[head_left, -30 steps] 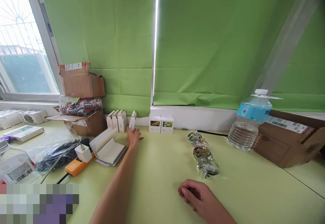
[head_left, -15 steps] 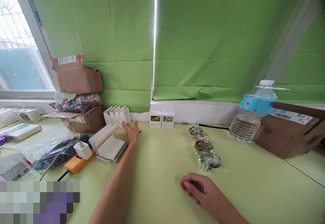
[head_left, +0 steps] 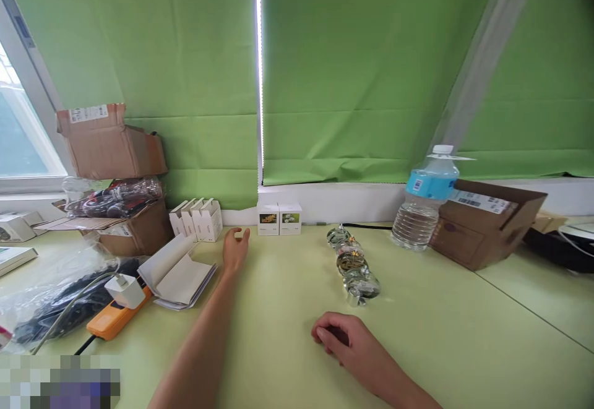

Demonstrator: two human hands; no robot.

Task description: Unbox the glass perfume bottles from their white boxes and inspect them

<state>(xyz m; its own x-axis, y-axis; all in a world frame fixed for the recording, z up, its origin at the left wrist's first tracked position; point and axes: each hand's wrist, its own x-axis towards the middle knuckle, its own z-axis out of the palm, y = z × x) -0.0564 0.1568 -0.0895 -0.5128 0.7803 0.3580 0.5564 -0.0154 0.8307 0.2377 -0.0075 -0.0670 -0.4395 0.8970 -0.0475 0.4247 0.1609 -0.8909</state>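
Observation:
My left hand (head_left: 236, 250) reaches far across the table, fingers apart with nothing between them. Just left of it stands a row of several slim white boxes (head_left: 211, 220), side by side against the wall. To its right are two small white boxes with flower pictures, one yellow (head_left: 268, 228) and one white (head_left: 290, 228). An open notepad (head_left: 184, 279) lies beside my left wrist. Loosely curled, my right hand (head_left: 341, 341) rests on the table with its thumb against the fingers; no object shows in it. Beyond it lies a row of shiny, clear-wrapped round pieces (head_left: 352, 263).
A water bottle (head_left: 420, 205) with a blue label stands at the right before a brown carton (head_left: 477, 226). On the left are stacked cartons (head_left: 111, 149), an orange power strip (head_left: 114, 319) with a white plug (head_left: 125, 291), and a dark item in clear plastic (head_left: 69, 310).
My left hand has drawn off the right end of the slim white boxes and now stands apart from them. My right hand keeps its curl. The view has turned a little right.

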